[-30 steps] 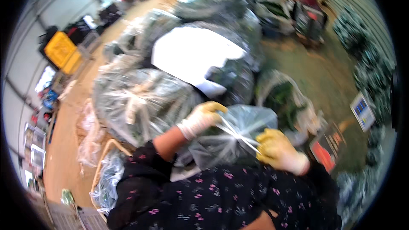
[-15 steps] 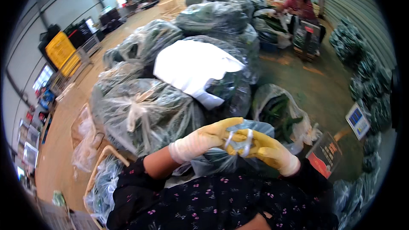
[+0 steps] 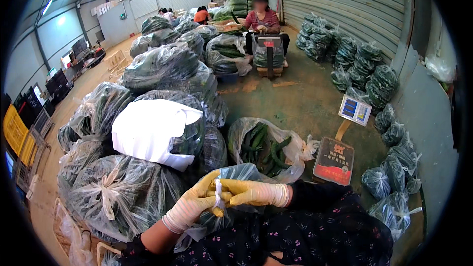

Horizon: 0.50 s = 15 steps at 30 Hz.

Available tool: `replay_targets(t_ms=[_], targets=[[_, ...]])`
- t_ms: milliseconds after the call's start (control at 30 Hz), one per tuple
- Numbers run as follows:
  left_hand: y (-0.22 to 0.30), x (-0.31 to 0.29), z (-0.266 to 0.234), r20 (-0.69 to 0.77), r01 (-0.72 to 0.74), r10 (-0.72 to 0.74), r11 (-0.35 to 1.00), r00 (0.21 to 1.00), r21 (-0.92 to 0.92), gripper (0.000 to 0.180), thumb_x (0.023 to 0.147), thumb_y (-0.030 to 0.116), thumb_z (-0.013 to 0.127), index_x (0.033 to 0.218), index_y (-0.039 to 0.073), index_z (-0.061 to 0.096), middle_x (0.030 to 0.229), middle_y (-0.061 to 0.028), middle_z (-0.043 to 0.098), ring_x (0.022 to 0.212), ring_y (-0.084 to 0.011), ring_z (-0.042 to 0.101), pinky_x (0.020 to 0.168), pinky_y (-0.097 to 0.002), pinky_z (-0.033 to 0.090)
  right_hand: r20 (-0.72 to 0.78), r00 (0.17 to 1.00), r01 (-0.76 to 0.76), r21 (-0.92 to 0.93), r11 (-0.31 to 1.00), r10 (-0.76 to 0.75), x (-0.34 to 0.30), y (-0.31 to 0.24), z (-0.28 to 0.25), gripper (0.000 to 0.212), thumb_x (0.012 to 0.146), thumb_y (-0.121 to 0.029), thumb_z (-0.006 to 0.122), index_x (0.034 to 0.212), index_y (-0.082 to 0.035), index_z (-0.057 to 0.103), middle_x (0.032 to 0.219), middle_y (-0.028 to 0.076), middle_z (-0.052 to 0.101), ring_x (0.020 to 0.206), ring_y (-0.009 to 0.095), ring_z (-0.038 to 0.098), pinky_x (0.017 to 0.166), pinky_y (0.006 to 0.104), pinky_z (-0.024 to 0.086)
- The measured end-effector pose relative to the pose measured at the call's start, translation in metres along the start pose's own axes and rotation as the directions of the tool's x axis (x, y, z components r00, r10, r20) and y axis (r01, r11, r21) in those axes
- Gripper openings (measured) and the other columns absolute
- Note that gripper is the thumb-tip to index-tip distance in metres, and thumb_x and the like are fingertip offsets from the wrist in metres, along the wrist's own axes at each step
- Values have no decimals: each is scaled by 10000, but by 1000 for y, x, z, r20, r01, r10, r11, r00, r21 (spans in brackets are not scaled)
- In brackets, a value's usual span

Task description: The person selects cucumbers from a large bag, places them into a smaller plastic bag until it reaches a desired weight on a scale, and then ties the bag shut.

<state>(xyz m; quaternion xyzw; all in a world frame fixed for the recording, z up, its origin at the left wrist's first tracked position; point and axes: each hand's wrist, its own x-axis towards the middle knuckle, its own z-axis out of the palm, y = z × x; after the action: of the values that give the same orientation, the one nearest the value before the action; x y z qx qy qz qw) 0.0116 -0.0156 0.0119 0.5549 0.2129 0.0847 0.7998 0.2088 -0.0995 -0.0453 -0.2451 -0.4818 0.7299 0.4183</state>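
Observation:
Both my hands wear yellow gloves with pale cuffs, and they meet low in the middle of the view. My left hand (image 3: 196, 201) and my right hand (image 3: 253, 192) pinch the twisted neck of a clear plastic bag (image 3: 241, 171), which shows as a whitish loop between the fingers. The bag's body lies under and behind my hands, mostly hidden by them and my sleeves. Just beyond stands an open clear bag (image 3: 297, 167) with green cucumbers (image 3: 258, 138) inside.
Large filled bags (image 3: 162, 64) pile up on the left, a white sheet (image 3: 152, 127) over one. On the right stands a platform scale (image 3: 334, 160) with a raised display (image 3: 354, 110). Small filled bags (image 3: 383, 86) line the wall. A person (image 3: 261, 22) sits behind another scale (image 3: 269, 54).
The view has swung up and to the right, so more of the floor and right wall shows. My hands stay together on the bag neck, its loop now drawn narrower.

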Motion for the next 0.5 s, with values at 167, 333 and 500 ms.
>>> replay_targets(t_ms=[167,333,500], targets=[[11,1,-4,2,15,-15,994,1000,108,649,838,29,561,1413,63,262,1119,-100,557,899,-162,595,726,-270,519,55,997,55,3,998,-55,3,-7,7,726,861,-222,614,1422,-25,196,1373,100,365,1276,187,341,1043,319,294],[9,7,-13,31,27,-34,982,999,186,657,839,37,577,1414,57,261,1057,-81,561,890,-150,588,720,-269,523,22,1000,8,70,998,-10,1,-2,-1,722,865,-223,606,1425,-28,194,1394,121,348,1294,220,335,1049,343,297],[6,10,-18,46,28,-40,972,998,235,636,841,54,576,1402,37,278,1090,-78,561,864,-138,577,707,-264,512,-11,999,-33,134,990,35,0,1,-5,714,865,-227,606,1422,-30,206,1389,127,355,1288,230,344,1043,352,306]])
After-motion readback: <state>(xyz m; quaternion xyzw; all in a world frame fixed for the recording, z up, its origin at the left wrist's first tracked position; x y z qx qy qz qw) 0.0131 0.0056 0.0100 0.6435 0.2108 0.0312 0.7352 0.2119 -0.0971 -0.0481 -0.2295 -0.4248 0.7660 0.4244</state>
